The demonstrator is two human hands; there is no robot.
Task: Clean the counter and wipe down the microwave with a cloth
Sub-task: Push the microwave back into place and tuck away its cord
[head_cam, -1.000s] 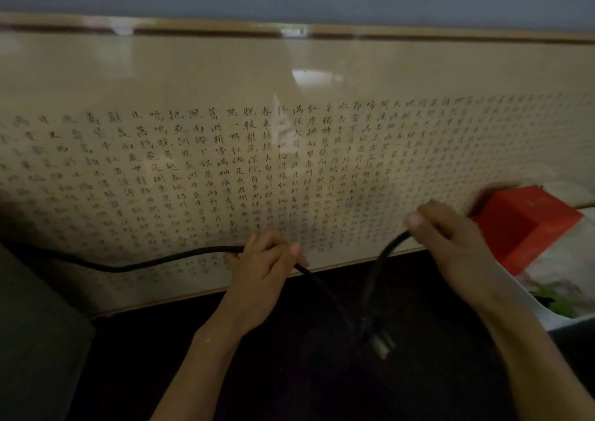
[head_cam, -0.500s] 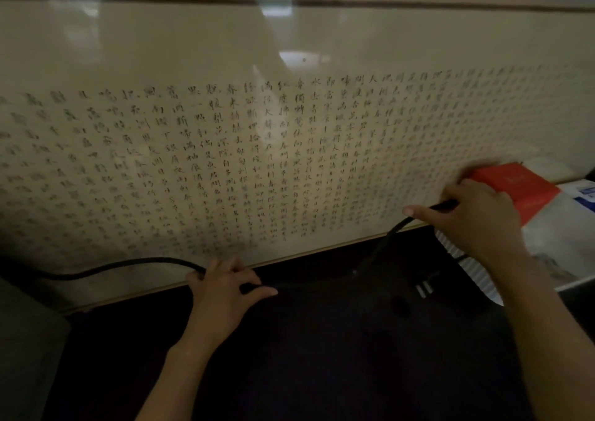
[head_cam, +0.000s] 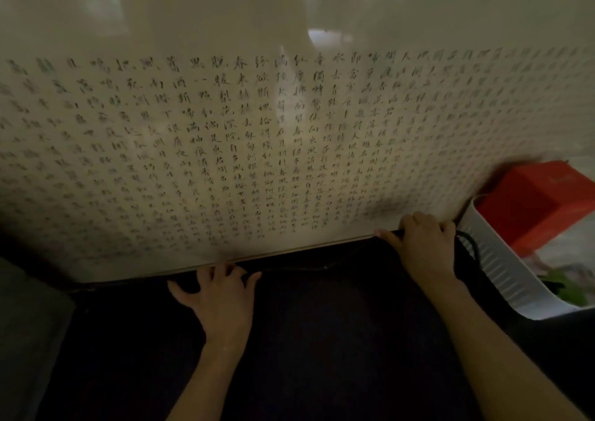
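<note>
A black power cord (head_cam: pixel 309 267) lies along the back of the dark counter (head_cam: pixel 338 340), right under a framed sheet of calligraphy. My left hand (head_cam: pixel 219 295) rests on the counter with fingers spread and its fingertips on the cord. My right hand (head_cam: pixel 421 243) is curled around the cord at the frame's lower edge, beside a white bin. The cord loops down behind that hand (head_cam: pixel 473 246). No cloth and no microwave are visible.
A large glazed calligraphy panel (head_cam: pixel 289 130) stands against the wall behind the counter. At the right sits a white ribbed bin (head_cam: pixel 502 266) holding a red box (head_cam: pixel 541 204) and something green. A grey object (head_cam: pixel 25 324) fills the left edge.
Both hands have gone down and back, laying the cord against the panel's lower edge. The plug that hung between them is out of sight. My left hand has opened flat.
</note>
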